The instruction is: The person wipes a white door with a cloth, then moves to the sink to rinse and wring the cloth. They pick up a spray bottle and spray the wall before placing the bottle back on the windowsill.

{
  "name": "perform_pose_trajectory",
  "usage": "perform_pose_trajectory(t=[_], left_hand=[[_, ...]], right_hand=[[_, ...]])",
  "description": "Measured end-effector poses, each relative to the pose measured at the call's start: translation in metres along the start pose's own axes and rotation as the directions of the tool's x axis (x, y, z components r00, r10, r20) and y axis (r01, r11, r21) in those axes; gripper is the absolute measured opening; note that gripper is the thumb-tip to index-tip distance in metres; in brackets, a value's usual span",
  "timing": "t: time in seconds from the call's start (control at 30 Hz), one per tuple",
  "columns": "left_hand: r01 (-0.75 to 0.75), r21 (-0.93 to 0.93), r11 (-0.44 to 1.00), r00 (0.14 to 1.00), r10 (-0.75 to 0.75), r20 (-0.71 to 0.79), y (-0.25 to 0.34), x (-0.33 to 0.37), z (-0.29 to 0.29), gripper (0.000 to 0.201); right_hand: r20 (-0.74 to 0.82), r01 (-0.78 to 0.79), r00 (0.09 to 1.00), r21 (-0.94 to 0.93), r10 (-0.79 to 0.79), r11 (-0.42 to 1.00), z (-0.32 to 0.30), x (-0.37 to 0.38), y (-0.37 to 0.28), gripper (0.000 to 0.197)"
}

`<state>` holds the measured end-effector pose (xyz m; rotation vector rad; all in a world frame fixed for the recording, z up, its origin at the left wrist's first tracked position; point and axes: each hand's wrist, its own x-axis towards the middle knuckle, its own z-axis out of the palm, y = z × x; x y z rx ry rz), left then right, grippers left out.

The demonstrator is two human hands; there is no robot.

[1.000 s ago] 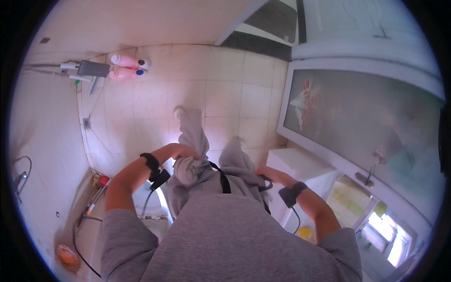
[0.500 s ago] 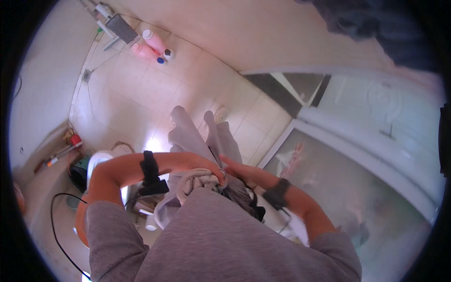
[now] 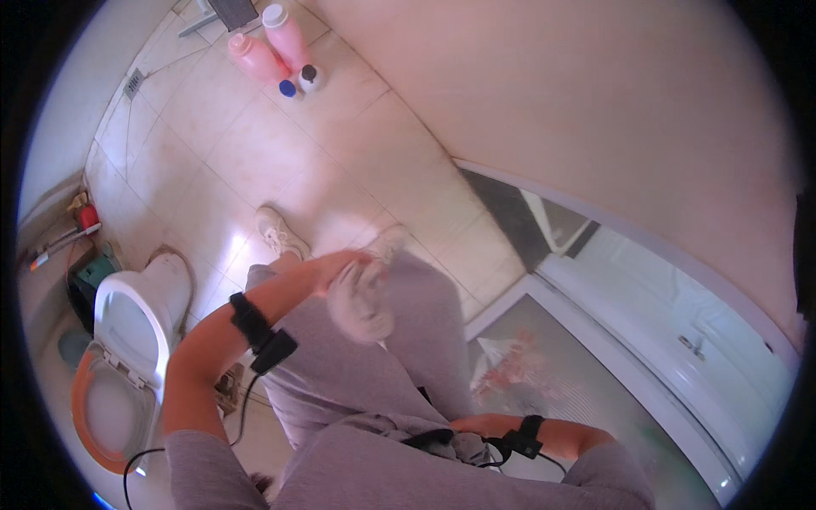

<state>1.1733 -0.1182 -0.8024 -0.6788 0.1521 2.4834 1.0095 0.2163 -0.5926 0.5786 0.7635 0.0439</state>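
Note:
My left hand point(image 3: 340, 270) is closed round a bunched pale cloth point(image 3: 361, 310), which hangs over my grey-trousered thighs, slightly blurred. A black strap with a small box point(image 3: 259, 336) sits on my left forearm. At my waist, my right hand point(image 3: 480, 425) rests against the gathered grey clothing point(image 3: 399, 425); its fingers are hidden there. A similar strap point(image 3: 525, 435) with a cable is on the right wrist. One pale shoe point(image 3: 279, 231) stands on the tiles ahead of me.
A toilet point(image 3: 140, 314) with an orange-edged seat stands at the left. Pink bottles point(image 3: 255, 58) and smaller capped bottles are at the far wall, near a floor drain point(image 3: 133, 83). To the right is a white-framed glass panel point(image 3: 586, 399). A cable point(image 3: 244, 412) trails by my left arm.
My left hand has moved forward from my waist, carrying the cloth. The right hand has drawn back to my waist. The view has shifted, and the toilet shows more fully.

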Motion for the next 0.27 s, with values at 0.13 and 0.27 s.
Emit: perform_pose_trajectory(t=[0.13, 0.27], left_hand=[[-0.291, -0.204, 0.935, 0.956, 0.277, -0.096, 0.089, 0.065, -0.049, 0.027], [-0.383, -0.128, 0.915, 0.921, 0.388, 0.017, 0.163, 0.100, -0.075, 0.028]], right_hand=[[-0.076, -0.124, 0.992, -0.352, 0.104, 0.928, -0.052, 0.071, -0.076, 0.045], [0.196, 0.332, 0.942, -0.653, -0.271, 0.681, -0.135, 0.109, -0.155, 0.043]])
